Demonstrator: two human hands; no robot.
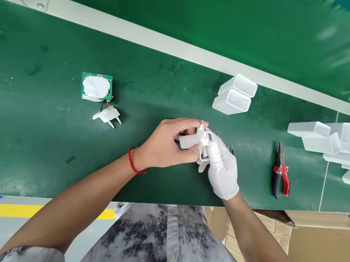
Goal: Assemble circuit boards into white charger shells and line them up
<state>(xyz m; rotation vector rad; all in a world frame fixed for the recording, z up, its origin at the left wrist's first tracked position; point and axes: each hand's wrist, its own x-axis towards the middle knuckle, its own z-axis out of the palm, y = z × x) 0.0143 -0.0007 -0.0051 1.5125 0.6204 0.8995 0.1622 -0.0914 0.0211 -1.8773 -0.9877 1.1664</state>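
Near the front of the green bench, my bare left hand (173,142), with a red cord at the wrist, pinches a white two-pin plug end (204,139). Its two metal pins point away from me. My right hand (224,167), in a white glove, is closed round a white plastic charger housing (204,155) pressed against that plug end. Fingers partly cover the joint, so how far the two fit together is hidden. To the left lies a green circuit board (96,86) with a white pad, wired to another white plug end (108,115).
Two hollow white housings (233,101) stand beyond my hands. Red-and-black pliers (279,172) lie to the right, near a pile of white housings (348,147). A pale shelf rail (175,47) crosses behind. Below the bench's front edge sits a cardboard box (320,260).
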